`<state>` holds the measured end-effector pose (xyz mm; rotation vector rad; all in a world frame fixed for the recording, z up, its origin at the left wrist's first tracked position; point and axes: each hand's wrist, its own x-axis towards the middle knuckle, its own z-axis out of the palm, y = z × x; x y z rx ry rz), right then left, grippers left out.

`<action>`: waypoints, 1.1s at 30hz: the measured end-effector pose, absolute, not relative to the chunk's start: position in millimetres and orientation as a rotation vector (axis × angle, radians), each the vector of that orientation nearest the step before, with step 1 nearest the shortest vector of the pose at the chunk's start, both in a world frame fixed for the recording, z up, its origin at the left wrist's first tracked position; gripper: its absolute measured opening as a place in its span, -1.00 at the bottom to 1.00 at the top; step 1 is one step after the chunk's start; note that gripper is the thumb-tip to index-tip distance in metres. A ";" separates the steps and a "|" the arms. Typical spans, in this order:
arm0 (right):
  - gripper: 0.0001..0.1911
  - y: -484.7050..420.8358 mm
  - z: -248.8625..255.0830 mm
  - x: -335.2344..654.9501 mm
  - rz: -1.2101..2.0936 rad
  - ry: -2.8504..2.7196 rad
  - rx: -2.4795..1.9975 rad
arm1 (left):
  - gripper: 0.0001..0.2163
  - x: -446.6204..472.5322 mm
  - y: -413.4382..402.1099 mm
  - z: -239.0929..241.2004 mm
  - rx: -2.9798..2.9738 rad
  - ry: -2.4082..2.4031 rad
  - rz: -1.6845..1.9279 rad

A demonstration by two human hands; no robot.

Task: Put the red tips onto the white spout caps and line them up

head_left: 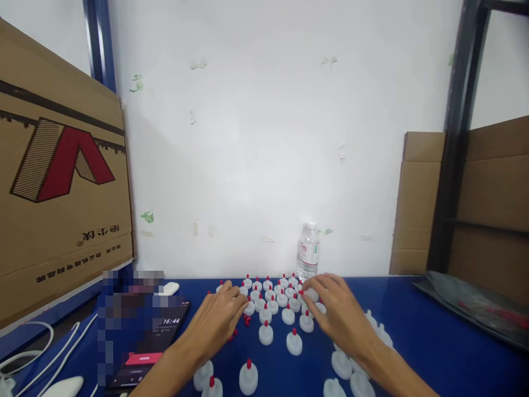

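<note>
Many small white bottle caps with red tips [276, 302] stand in rows on the blue table [413, 342]. My left hand [217, 322] rests palm down at the left edge of the group, fingers bent and pinched near a cap, with a few loose red tips [247, 320] beside it. My right hand [336, 311] reaches in from the right, fingertips closing on a white cap [311, 295] at the back of the rows. Several white caps without red tips [351, 369] lie under and beside my right wrist.
A clear water bottle [308, 252] stands against the white wall. A phone [149, 344] lies at the left, with white cables [45, 353] beyond it. Large cardboard boxes [58, 176] flank the left, more cardboard [417, 204] and a dark bag [475, 306] the right.
</note>
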<state>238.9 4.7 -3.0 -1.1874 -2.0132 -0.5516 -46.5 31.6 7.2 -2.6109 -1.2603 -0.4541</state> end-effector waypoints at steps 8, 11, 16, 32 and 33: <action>-0.86 33.8 -6.8 291.2 -0.372 -1.941 -1.678 | -0.80 -57.9 42.0 -4.9 -2.675 -1.317 -0.345; -0.84 36.9 -11.9 295.8 -0.326 -1.932 -1.768 | -0.81 -55.6 39.6 -3.9 -2.714 -1.338 -0.355; -0.85 37.4 -12.9 292.5 -0.193 -1.984 -1.852 | -0.85 -52.4 37.8 -0.5 -2.769 -1.387 -0.349; -0.71 34.7 -12.7 324.3 -0.207 -1.794 -2.400 | -0.87 -55.3 44.2 -7.0 -2.862 -1.407 -0.336; -0.71 36.2 -15.3 323.7 -0.200 -1.803 -2.404 | -0.87 -55.5 44.6 -7.4 -2.865 -1.409 -0.339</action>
